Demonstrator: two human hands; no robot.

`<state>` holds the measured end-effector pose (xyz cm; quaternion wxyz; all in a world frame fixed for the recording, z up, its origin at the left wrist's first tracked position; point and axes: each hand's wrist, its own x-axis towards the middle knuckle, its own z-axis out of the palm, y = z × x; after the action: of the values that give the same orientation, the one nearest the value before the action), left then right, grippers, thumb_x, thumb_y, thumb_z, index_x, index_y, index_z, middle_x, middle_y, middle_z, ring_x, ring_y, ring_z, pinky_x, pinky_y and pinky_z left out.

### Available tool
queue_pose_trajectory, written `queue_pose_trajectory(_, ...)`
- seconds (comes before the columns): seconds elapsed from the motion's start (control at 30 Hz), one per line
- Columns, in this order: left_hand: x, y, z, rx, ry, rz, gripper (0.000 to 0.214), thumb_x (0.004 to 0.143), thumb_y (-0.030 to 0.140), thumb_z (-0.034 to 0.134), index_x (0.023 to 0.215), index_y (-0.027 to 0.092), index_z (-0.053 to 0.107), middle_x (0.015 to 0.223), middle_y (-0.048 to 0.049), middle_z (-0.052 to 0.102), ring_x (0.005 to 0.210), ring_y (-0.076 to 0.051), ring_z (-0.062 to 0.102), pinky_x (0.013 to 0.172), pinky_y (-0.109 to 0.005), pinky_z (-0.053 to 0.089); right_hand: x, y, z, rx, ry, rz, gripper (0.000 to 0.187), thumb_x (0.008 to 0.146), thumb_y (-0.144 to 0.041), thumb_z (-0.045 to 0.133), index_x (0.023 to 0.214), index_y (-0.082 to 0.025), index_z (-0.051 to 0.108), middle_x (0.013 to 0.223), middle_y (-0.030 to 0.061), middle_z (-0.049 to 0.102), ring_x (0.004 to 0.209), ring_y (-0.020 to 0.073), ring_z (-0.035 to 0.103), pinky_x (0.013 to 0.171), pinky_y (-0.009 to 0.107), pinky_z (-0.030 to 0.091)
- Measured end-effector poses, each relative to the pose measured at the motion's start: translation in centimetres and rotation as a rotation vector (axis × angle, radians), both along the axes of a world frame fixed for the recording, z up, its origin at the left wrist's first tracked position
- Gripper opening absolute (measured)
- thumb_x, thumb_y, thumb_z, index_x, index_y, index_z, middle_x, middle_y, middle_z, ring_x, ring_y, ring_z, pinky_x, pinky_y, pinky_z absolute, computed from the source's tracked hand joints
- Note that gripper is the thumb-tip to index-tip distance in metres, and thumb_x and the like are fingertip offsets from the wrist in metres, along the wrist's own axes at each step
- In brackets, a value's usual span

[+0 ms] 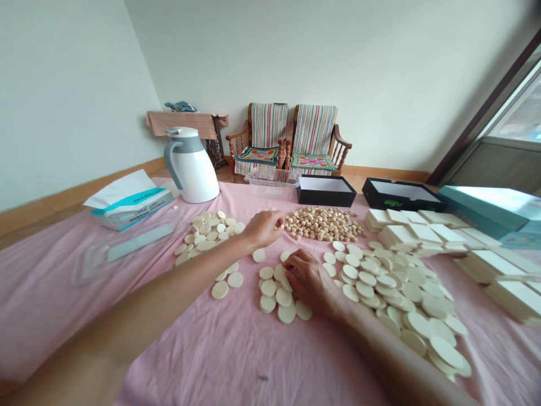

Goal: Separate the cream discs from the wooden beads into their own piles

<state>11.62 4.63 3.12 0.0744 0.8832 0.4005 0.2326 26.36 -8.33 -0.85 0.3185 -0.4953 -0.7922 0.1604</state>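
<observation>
A counter point(236, 349) draped in pink cloth fills the view. At its far right sits a teal box point(486, 206), with rows of cream rectangular slabs point(426, 231) in front of it. A wide spread of cream discs point(393, 287) runs down the right side (overlapping like fish scales). A white jug point(192, 166) stands at the far left and two black boxes point(325, 190) at the back.

A heap of small pegs point(323, 223) lies mid-counter, its long axis running left to right. The left hand point(262, 228) is at the heap's left end, the nearer of the two hands, with its fingertips clenched on what looks like one peg point(279, 226). The rest of the heap lies to the right of that hand.

The right hand point(311, 282) rests palm down, closer to the person, on a small cluster of discs point(270, 293). Its fingers curl over them, but I cannot tell whether it grips one.
</observation>
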Motion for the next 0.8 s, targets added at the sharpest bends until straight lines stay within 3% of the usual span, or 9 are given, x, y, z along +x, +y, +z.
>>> queue_pose_trajectory(0.1, 0.9, 0.8, 0.3, 0.066, -0.143, 0.021, 0.017, 0.076, 0.017, 0.056, 0.092, 0.018, 0.063, 0.089, -0.0027, 0.070, 0.076, -0.015, 0.064, 0.067, -0.022, 0.046, 0.0, -0.1, 0.0, 0.005, 0.000, 0.004, 0.014, 0.086, -0.011, 0.049, 0.089, -0.018, 0.060, 0.092, 0.0060, 0.057, 0.084, 0.0165, 0.053, 0.078, 0.029, 0.045)
queue_pose_trajectory(0.2, -0.7, 0.4, 1.0, 0.064, -0.145, 0.002, 0.014, 0.077, 0.015, 0.054, 0.088, 0.017, 0.063, 0.088, -0.0025, 0.069, 0.074, -0.014, 0.063, 0.067, -0.022, 0.045, 0.1, 0.0, 0.0, 0.005, 0.002, 0.008, 0.014, 0.085, -0.010, 0.050, 0.089, -0.018, 0.060, 0.092, 0.0056, 0.058, 0.085, 0.0164, 0.053, 0.079, 0.029, 0.045)
queue_pose_trajectory(0.4, -7.5, -2.8, 1.6, -0.057, 0.173, -0.048, 0.011, 0.074, 0.014, 0.054, 0.065, 0.017, 0.060, 0.069, -0.0010, 0.064, 0.065, -0.014, 0.059, 0.059, -0.022, 0.038, 0.1, 0.2, -0.3, 0.015, 0.019, 0.008, 0.012, 0.085, -0.012, 0.050, 0.089, -0.018, 0.060, 0.093, 0.0055, 0.057, 0.084, 0.0163, 0.054, 0.077, 0.030, 0.045)
queue_pose_trajectory(0.5, -9.5, -4.4, 1.7, -0.098, 0.309, -0.055, 0.011, 0.069, 0.010, 0.054, 0.064, 0.018, 0.060, 0.066, 0.0000, 0.063, 0.066, -0.015, 0.058, 0.061, -0.023, 0.036, 0.0, 0.3, -0.5, 0.024, 0.027, 0.003, 0.011, 0.085, -0.012, 0.050, 0.087, -0.018, 0.059, 0.092, 0.0052, 0.057, 0.084, 0.0163, 0.054, 0.077, 0.030, 0.045)
queue_pose_trajectory(0.8, -8.0, -6.1, 1.5, 0.009, 0.576, 0.109, 0.013, 0.078, 0.014, 0.050, 0.069, 0.016, 0.059, 0.074, -0.0080, 0.064, 0.070, -0.020, 0.060, 0.056, -0.027, 0.033, -0.1, 0.2, -0.5, 0.015, 0.026, -0.007, 0.011, 0.085, -0.014, 0.051, 0.088, -0.019, 0.059, 0.092, 0.0049, 0.057, 0.085, 0.0167, 0.055, 0.078, 0.031, 0.045)
